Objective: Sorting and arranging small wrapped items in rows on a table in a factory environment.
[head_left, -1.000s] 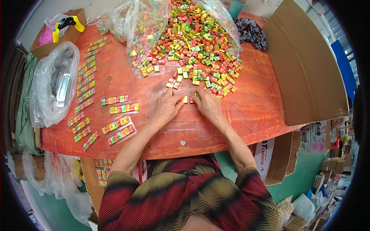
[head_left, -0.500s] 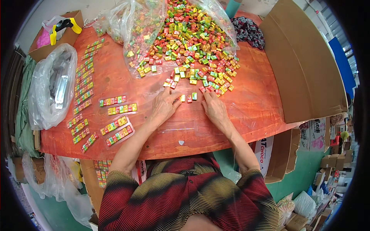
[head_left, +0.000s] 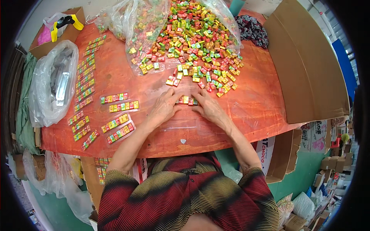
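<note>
Between my hands lies a short row of small red, yellow and green boxes (head_left: pixel 187 100), side by side on the red table. My left hand (head_left: pixel 165 104) is at the row's left end, fingers curled against it. At the right end, my right hand (head_left: pixel 210 105) curls its fingers and thumb around the last boxes, partly hiding them. Just beyond my left fingertips sit a few loose small boxes (head_left: pixel 175 81). A large heap of the same boxes (head_left: pixel 192 36) spills from a clear plastic bag (head_left: pixel 144 42). Nearer me is a clear flat tray (head_left: pixel 179 126).
Filled rows of boxes in clear trays (head_left: pixel 123 106) lie to the left, with more rows (head_left: pixel 85 79) behind. A plastic bag (head_left: pixel 54 84) and an open carton (head_left: pixel 73 19) stand farther left. A tall cardboard panel (head_left: pixel 304 65) borders the right side, near a dark cloth (head_left: pixel 251 31).
My right hand has moved left and closed in on the row's right end. The boxes between my hands now sit closer together. The whole view has shifted slightly.
</note>
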Demonstrator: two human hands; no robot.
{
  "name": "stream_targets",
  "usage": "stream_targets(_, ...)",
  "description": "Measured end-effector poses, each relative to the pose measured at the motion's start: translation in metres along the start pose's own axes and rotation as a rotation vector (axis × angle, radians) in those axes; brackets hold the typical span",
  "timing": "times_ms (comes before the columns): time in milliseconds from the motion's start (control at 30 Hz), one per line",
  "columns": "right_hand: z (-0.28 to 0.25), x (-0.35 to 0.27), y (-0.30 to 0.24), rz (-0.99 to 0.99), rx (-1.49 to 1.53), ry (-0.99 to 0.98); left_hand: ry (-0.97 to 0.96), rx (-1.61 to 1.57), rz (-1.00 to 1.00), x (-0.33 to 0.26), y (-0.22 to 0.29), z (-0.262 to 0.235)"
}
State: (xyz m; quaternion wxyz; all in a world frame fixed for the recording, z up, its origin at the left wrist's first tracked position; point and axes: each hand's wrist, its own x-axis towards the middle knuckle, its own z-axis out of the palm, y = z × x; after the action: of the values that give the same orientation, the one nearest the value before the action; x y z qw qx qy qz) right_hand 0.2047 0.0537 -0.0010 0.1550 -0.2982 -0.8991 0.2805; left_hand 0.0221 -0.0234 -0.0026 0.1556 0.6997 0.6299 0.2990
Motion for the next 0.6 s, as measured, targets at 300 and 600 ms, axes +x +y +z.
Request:
stream_targets(300,0.001,-0.001,-0.005,-0.037,-0.061,0.004,-0.159,-0.106,0.035,0.005,-0.015,-0.006)
stream_targets(600,0.014,-0.001,-0.002,-0.073,-0.125,0.121,-0.175,-0.103,0.035,0.006,-0.017,-0.006)
